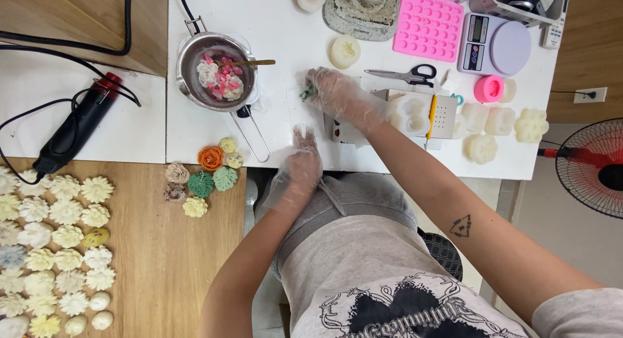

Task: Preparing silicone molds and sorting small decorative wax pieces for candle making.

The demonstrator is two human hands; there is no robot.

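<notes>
Pinching small green piece [305,93] in gloved right hand [337,95], apparently at fingertips

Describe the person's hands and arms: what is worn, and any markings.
Both hands wear thin, clear, loose plastic gloves: the left hand and the right hand. The gloves end near the wrists and crinkle there. Both forearms are bare, with no sleeves reaching them. The right forearm carries a small dark triangular tattoo. No watch, bracelet or ring shows.
</notes>
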